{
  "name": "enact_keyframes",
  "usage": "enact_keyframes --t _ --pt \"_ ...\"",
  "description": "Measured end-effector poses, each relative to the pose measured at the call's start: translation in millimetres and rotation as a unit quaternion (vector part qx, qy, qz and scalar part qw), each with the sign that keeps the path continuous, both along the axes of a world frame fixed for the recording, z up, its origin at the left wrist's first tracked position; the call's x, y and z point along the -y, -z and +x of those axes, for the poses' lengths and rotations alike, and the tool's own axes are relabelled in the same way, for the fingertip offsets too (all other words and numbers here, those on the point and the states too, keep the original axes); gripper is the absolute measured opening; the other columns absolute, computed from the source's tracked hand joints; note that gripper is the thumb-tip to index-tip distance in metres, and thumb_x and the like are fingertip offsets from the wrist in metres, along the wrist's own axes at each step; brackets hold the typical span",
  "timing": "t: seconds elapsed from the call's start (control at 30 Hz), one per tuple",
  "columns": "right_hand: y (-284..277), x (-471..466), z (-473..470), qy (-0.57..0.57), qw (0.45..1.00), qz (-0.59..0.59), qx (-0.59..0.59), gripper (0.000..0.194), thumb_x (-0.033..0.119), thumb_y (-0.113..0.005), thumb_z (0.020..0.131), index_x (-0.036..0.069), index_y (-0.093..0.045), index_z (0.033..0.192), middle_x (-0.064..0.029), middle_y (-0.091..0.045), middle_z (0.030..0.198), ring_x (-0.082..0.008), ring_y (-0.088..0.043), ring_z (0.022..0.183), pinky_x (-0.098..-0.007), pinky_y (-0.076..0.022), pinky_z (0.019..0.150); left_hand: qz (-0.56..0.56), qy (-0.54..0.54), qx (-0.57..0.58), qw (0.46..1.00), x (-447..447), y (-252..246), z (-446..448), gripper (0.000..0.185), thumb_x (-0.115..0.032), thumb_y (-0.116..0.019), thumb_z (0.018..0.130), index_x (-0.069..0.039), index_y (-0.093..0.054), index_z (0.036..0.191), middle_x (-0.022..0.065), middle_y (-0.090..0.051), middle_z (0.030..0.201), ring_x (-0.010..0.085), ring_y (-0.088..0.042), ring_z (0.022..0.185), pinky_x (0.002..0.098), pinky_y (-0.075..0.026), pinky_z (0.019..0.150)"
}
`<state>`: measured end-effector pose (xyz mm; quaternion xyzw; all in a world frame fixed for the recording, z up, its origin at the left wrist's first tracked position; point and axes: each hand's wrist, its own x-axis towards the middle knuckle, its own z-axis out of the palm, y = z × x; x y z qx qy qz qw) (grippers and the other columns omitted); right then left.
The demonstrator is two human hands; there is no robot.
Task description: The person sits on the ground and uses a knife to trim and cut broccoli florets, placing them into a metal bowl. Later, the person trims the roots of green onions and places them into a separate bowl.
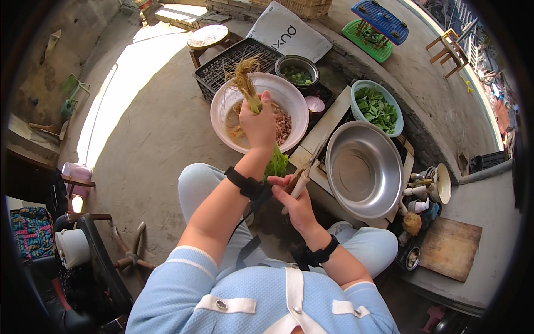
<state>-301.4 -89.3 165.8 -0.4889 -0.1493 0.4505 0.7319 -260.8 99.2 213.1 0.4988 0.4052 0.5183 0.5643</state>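
Note:
My left hand (pixel 259 121) grips a rooted stalk vegetable above a pale plastic basin (pixel 217 100). Its tangled brown roots (pixel 244 75) point up and away from me. Green leaves (pixel 277 163) show below the wrist; the stalk between is hidden by my hand and forearm. Murky liquid and reddish-brown scraps (pixel 283 127) lie in the basin. In my right hand (pixel 299 206) is a bladed hand tool (pixel 303 178) with pale and brown handle parts, its narrow blade pointing away. Whether it is a knife or shears, I cannot tell. The two hands are apart.
A wide metal basin (pixel 392 188) stands at right, beside a light-blue basket (pixel 355 98) of green leaves (pixel 377 110). Behind the plastic basin are a black crate (pixel 204 79) and a pot (pixel 316 79) of greens. A wooden board (pixel 450 250) rests on the ledge (pixel 496 234).

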Motion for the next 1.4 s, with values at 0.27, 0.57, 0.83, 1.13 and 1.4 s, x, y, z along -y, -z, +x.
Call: enact_keyframes --t 0.27,0.57,0.83,1.13,1.4 --pt "13.3 -19.5 -16.1 -0.043 0.974 0.039 -0.220 0.021 0.017 -0.069 0.093 0.010 -0.056 0.109 -0.0006 -0.064 0.097 -0.0127 -0.063 0.086 -0.0284 -0.0490 0.075 0.021 -0.004 0.052 0.998 -6.1 -6.7 -1.8 0.026 -0.026 -0.070 0.095 -0.002 -0.062 0.094 0.0009 -0.061 0.069 0.0080 -0.056 0.052 0.0244 -0.045 0.049" --pt "9.4 -10.4 -10.5 -0.113 0.956 0.085 -0.257 0.025 0.024 -0.062 0.097 0.007 -0.060 0.117 -0.0052 -0.068 0.109 -0.0168 -0.066 0.100 -0.0338 -0.0521 0.087 0.484 0.104 -0.149 0.856 10.1 -1.5 -13.3 0.028 -0.013 -0.073 0.077 -0.006 -0.061 0.102 0.0120 -0.068 0.082 0.0337 -0.065 0.071 0.0394 -0.051 0.064" --pt "45.1 7.6 -13.4 -0.112 0.924 0.110 -0.348 0.026 0.026 -0.062 0.098 0.009 -0.060 0.117 -0.0018 -0.066 0.107 -0.0170 -0.062 0.107 -0.0370 -0.0473 0.098 0.642 0.166 -0.240 0.709 47.3 6.8 5.6 0.012 -0.014 -0.061 0.080 -0.011 -0.053 0.090 -0.0005 -0.056 0.072 0.0166 -0.062 0.063 0.0312 -0.047 0.057" --pt "38.1 25.1 -17.5 -0.073 0.935 0.091 -0.334 0.017 0.023 -0.056 0.101 0.008 -0.062 0.105 -0.0031 -0.063 0.102 -0.0174 -0.061 0.107 -0.0385 -0.0472 0.101 0.670 0.176 -0.257 0.674 73.7 5.7 14.7 0.013 -0.017 -0.061 0.079 -0.012 -0.054 0.089 -0.0020 -0.054 0.072 0.0148 -0.061 0.065 0.0297 -0.047 0.058" --pt "38.8 26.1 -15.7 -0.090 0.931 0.111 -0.335 0.017 0.022 -0.055 0.102 0.007 -0.063 0.104 -0.0027 -0.063 0.101 -0.0166 -0.060 0.109 -0.0401 -0.0462 0.103 0.671 0.177 -0.273 0.667 76.7 2.4 15.7 0.015 -0.017 -0.062 0.080 -0.012 -0.053 0.091 -0.0018 -0.053 0.073 0.0150 -0.061 0.066 0.0298 -0.046 0.058"
